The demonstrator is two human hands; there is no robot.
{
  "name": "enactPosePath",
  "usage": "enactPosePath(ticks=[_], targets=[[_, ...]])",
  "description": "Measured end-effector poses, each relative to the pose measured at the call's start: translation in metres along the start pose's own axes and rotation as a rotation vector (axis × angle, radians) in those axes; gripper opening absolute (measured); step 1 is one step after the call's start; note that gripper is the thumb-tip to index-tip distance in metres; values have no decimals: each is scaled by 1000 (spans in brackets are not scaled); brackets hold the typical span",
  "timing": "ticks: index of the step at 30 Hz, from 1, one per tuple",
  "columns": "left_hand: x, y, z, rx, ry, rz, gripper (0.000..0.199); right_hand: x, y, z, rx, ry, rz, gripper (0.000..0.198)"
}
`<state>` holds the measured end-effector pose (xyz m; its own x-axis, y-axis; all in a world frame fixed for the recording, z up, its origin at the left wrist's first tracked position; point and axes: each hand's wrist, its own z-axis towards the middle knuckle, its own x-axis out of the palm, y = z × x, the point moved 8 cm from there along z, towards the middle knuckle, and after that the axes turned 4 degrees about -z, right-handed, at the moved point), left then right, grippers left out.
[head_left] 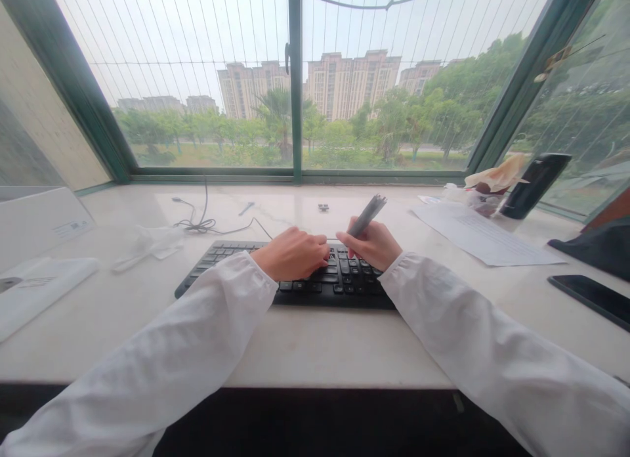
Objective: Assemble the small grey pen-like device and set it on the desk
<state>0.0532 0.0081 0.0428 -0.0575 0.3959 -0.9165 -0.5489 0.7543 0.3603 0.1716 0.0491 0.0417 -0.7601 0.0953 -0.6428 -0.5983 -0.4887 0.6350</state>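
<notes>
A black keyboard lies on the pale countertop in front of me. My right hand, over its right part, wraps around a grey cleaning brush. The brush tilts up to the right with its bristled end on top; its lower end is hidden by my fingers. My left hand rests on the middle of the keyboard with curled fingers, close to the right hand. What its fingertips hold, if anything, is hidden. Two small dark pieces, apparently keycaps, lie behind the keyboard.
A coiled cable and a small thin tool lie behind the keyboard. White boxes and a crumpled plastic wrapper are at left. On the right are paper sheets, a dark bottle and a phone.
</notes>
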Motion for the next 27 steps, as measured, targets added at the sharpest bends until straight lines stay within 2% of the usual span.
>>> enactPosePath(ticks=[6, 27], targets=[[3, -9, 0, 20, 6, 102, 24, -1, 1, 1, -1, -24, -5, 33], [9, -15, -1, 15, 51, 144, 36, -3, -5, 3, -4, -28, 6, 34]])
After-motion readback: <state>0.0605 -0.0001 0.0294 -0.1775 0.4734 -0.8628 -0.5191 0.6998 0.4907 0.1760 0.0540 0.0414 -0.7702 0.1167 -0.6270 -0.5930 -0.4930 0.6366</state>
